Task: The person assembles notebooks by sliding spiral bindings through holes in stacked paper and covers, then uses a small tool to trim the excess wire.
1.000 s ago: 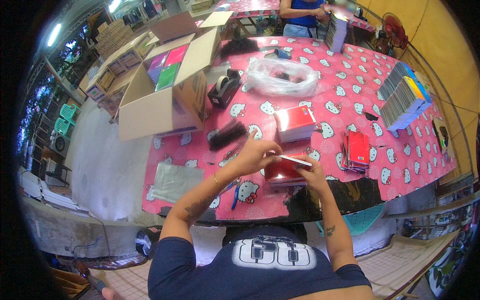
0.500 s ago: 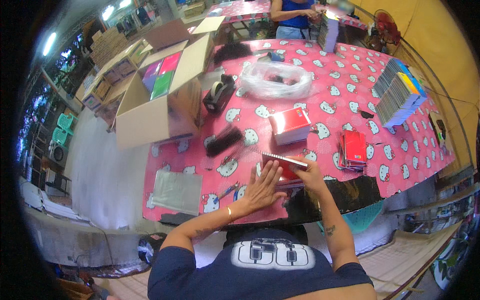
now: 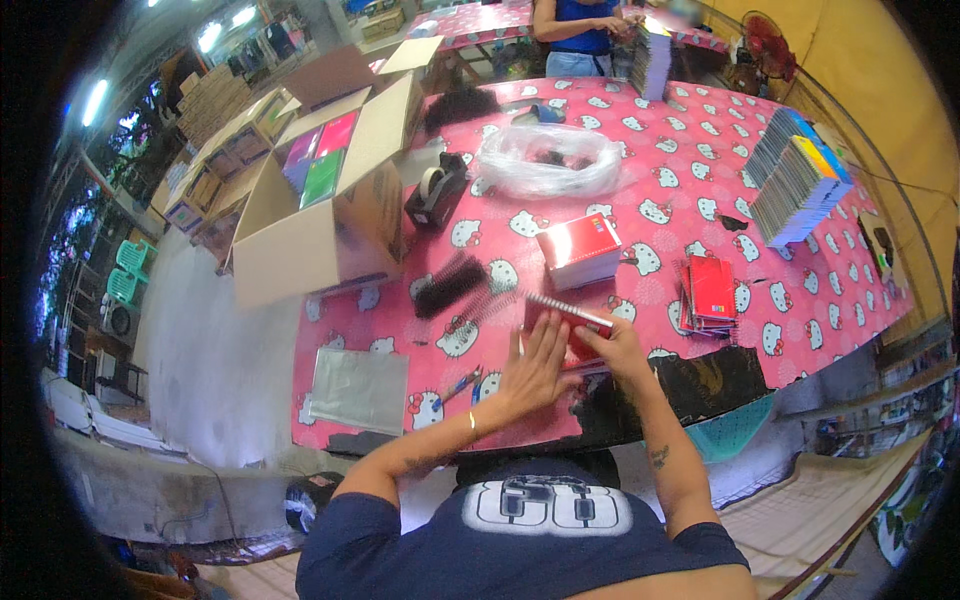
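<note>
Near the table's front edge lies a red spiral notebook (image 3: 583,350), partly hidden by my hands. My left hand (image 3: 535,366) rests flat on it, fingers stretched out. At the right side my right hand (image 3: 622,352) pinches its raised part, with the spiral edge slanting up to the left. Just beyond stands a stack of red notebooks (image 3: 585,250). To the right is a looser pile of red notebooks (image 3: 711,290). Loose black spiral coils (image 3: 450,286) lie to the left, with pens (image 3: 458,388) nearer me.
A clear plastic sleeve pile (image 3: 360,388) lies front left. Behind it stand an open carton (image 3: 300,245) with coloured notebooks and a black tape dispenser (image 3: 436,192). Farther back are a plastic bag bundle (image 3: 550,165) and stacked notebooks (image 3: 795,195). A co-worker (image 3: 580,40) stands across the table.
My left hand has shifted slightly over the notebook. The raised part now shows a red edge where a pale page edge showed before. The view has shifted a little.
</note>
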`<state>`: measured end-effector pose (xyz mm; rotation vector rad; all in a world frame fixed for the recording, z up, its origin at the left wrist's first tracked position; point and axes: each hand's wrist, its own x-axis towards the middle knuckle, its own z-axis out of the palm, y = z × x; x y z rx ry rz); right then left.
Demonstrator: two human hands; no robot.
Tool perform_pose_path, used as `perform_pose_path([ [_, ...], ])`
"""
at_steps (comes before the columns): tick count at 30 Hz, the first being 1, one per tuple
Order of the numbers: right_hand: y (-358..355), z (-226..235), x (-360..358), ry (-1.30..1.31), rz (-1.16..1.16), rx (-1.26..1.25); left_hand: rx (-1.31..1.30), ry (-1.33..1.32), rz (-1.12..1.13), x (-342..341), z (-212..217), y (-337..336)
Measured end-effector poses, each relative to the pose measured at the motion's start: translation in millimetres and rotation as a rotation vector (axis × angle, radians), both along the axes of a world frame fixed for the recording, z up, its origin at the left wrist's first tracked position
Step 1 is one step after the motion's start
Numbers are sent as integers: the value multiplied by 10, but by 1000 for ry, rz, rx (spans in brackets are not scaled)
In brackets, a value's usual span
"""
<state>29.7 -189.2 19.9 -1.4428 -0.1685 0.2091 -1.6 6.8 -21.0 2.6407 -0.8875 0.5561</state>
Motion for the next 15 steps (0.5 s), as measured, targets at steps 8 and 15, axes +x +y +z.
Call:
perform_pose_path([
  [8, 23, -75, 10, -141, -54, -63, -25, -69, -36, -22, 100, -89],
  [15, -55, -73, 5, -85, -62, -17, 37, -49, -33, 105, 291, -220],
])
